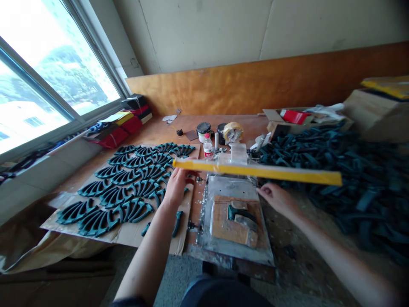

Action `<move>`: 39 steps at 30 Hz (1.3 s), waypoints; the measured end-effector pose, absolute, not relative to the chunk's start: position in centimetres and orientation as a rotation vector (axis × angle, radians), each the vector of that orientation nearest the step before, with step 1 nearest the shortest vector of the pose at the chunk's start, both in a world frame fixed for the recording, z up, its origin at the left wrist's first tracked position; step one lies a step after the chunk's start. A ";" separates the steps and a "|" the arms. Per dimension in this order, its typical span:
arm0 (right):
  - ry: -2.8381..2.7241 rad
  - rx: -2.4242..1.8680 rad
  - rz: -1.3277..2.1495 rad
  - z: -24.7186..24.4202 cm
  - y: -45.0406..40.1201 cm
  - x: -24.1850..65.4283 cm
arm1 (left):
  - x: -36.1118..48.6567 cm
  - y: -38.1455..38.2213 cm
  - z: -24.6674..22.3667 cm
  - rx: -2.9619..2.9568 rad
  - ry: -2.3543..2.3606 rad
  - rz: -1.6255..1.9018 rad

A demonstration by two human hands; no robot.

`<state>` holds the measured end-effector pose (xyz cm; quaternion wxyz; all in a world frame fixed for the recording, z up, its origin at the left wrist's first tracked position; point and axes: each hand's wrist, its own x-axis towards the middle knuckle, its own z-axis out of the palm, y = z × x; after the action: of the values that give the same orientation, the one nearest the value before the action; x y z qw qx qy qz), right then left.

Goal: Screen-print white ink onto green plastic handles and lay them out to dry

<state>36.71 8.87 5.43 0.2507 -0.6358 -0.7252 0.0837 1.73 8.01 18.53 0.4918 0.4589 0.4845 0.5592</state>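
Yellow bar [255, 170] runs across the view, its left end apparently gripped by the left hand [177, 185], with the fingers closed around it. The right hand [277, 200] is apart from the bar, fingers loosely curled with nothing visible in them, just off the right edge of the steel tray [234, 217].

Held at one end, the long free length could sag or swing. It might then clip the bottle [207, 146] and tape roll [232, 132] just beyond the hands, or drop into the teal parts heap [319, 149] right of the right hand. Rows of teal parts [134, 179] on cardboard [128, 234] lie just left of the left wrist, so a sideways sweep could knock them out of line.

Room looks widest above the tray, between the hands, where a wood board [236, 226] and scraper [246, 221] lie low. The tray's near edge is closest to the body.
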 end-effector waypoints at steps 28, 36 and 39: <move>-2.179 -1.082 1.171 1.0 -3.4 18.2 | -14.7 -7.5 -1.8 0.531 2.379 0.562; -2.114 -1.078 1.695 -3.1 -5.0 9.4 | -16.9 -7.3 -3.5 0.654 2.418 0.331; -1.969 -1.216 1.664 -6.0 -3.9 6.3 | -17.1 -7.6 -4.0 0.650 2.389 0.378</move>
<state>6.33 -3.94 -6.03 0.1451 -0.4220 -0.6834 0.5777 -17.12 -7.61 -4.01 0.3133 0.2464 0.9059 0.1432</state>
